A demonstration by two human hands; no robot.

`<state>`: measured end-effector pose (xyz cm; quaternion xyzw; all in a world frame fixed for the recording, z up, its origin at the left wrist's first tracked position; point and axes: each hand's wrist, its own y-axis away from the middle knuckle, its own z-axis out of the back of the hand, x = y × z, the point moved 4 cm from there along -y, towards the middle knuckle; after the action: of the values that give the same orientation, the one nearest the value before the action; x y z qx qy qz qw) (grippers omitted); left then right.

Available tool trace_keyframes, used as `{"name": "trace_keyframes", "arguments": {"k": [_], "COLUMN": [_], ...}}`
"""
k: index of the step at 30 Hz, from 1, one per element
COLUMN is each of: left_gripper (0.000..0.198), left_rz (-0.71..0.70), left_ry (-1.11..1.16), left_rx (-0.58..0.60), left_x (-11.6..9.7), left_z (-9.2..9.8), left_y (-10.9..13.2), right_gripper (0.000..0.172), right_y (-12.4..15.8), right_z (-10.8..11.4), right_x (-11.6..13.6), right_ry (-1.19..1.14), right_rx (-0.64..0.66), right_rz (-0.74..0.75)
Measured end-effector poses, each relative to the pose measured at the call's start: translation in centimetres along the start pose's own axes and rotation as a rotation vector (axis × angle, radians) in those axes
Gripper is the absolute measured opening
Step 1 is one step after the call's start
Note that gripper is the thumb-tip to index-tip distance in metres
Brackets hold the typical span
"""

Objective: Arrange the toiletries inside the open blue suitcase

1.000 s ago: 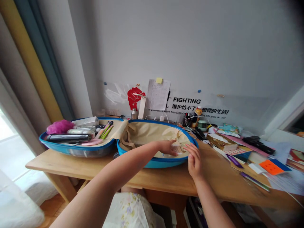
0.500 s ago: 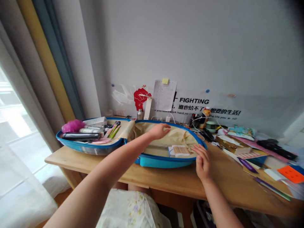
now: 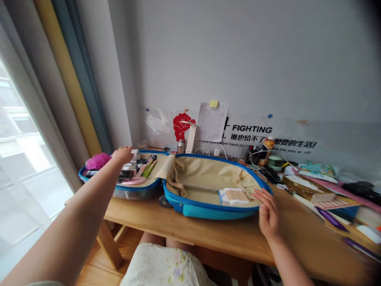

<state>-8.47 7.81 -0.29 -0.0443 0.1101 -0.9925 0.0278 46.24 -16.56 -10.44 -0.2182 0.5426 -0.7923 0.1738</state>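
cotton swab box (image 3: 234, 196) in suitcase (image 3: 208, 208), on desk (image 3: 208, 234).

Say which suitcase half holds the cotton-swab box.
The right half, beside the right hand: the swab box lies on its beige lining. The left half, under the left hand, is crowded with tubes and pens.

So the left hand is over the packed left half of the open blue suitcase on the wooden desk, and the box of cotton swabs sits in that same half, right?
Not quite. The head view shows the left hand over the packed left half of the open blue hard-shell suitcase, but the clear box of cotton swabs lies in the other, beige-lined right half, close to the right hand.
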Motion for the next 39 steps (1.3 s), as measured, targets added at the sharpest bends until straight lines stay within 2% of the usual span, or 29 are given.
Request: {"name": "trace_keyframes", "arguments": {"k": [4,10,14,18,22,24,27,31,33,36,39], "left_gripper": [0.058,0.057,0.058,0.057,0.057,0.056,0.055,0.059,0.062,0.061,0.060], "left_rz": [-0.030,-0.109,-0.105,-0.094,-0.113,-0.164,-0.296,-0.517,-0.654,-0.901,-1.066], "left_ry": [-0.131,-0.175,-0.152,-0.124,-0.018,0.036,0.110,0.266,0.379,0.511,0.556], "left_rx": [0.087,0.138,0.138,0.107,0.002,-0.061,-0.187,-0.346,-0.379,-0.285,-0.108], "left_x": [2.0,2.1,2.3,2.2,0.8,-0.7,-4.1,-9.9,-13.2,-18.3,-22.7], "left_z": [-1.9,-3.9,-4.7,-4.4,-2.2,-0.3,3.3,8.3,10.2,11.3,10.2], "left_y": [-1.9,-4.5,-5.2,-4.8,-3.9,-3.3,-2.1,0.9,3.2,7.3,11.0], "right_gripper": [0.037,0.037,0.037,0.038,0.036,0.036,0.035,0.036,0.037,0.037,0.037], "right_y": [0.1,0.0,0.0,-0.1,-0.1,0.0,0.1,-0.1,-0.1,-0.1,-0.2], "right_z": [0.1,0.3,0.4,0.4,0.3,0.2,0.2,0.2,0.1,0.1,0.1], "right_x": [0.0,0.2,0.3,0.5,0.4,0.2,0.2,0.5,0.5,0.6,0.6], "right_ry": [0.009,0.019,0.028,0.029,0.005,-0.001,-0.002,0.011,0.017,0.011,0.003], "right_rx": [0.008,0.014,0.030,0.021,0.010,0.009,0.004,0.010,0.006,0.000,0.001], "right_rz": [0.014,0.014,0.009,0.003,-0.012,-0.033,-0.051,-0.037,-0.036,-0.041,-0.058]}}
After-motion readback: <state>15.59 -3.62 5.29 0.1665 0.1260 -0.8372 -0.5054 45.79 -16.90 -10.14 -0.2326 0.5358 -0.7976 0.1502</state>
